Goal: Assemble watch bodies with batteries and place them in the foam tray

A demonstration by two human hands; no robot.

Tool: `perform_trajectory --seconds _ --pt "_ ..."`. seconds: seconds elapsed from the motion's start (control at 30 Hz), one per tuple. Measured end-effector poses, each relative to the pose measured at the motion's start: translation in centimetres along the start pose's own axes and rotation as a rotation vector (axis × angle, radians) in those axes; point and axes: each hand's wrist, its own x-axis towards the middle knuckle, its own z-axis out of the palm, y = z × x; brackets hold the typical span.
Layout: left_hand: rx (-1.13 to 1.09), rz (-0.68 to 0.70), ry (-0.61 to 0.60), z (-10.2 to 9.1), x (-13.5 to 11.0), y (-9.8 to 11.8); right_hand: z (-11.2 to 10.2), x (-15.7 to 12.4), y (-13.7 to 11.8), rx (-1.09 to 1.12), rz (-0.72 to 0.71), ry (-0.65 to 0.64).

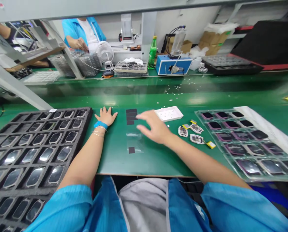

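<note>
My left hand [105, 116] lies flat on the green bench, fingers spread, holding nothing. A blue band and thin bracelets circle that wrist. My right hand [154, 127] hovers over the bench, thumb and fingers apart, with nothing visible between them. Its fingertips are nearest to the dark square stickers [131, 115], set in rows on a clear sheet. Below them a clear film [134, 139] carries a single dark square [131, 150]. Behind my right hand sits a shallow white box [171, 113], partly covered by the hand. To its right lie several opened watch cases [196, 139] with yellow-tabbed parts.
A dark foam tray [82, 138] of watch-shaped pieces fills the left side. On the right stands a clear plastic tray [227, 158] with dark screens. Behind are a green bottle [153, 53], a blue machine [174, 65], a white fan [104, 51] and a co-worker [84, 32]. White scraps dot the bench.
</note>
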Motion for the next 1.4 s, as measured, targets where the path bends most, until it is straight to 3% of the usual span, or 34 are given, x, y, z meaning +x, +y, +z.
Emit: perform_trajectory --seconds 0.13,0.23,0.5,1.4 --pt "-0.005 -0.008 -0.027 -0.3 -0.3 0.3 3.3 -0.6 -0.1 0.017 -0.056 -0.268" --pt "-0.006 -0.019 -0.035 -0.5 -0.4 0.5 4.3 -0.9 0.1 0.095 0.004 -0.348" --pt "0.001 -0.017 -0.026 -0.4 -0.4 0.6 3.8 -0.9 0.8 0.252 0.089 -0.378" --pt "-0.004 -0.014 -0.016 0.0 0.0 0.3 3.9 -0.8 0.9 0.259 0.082 -0.35"
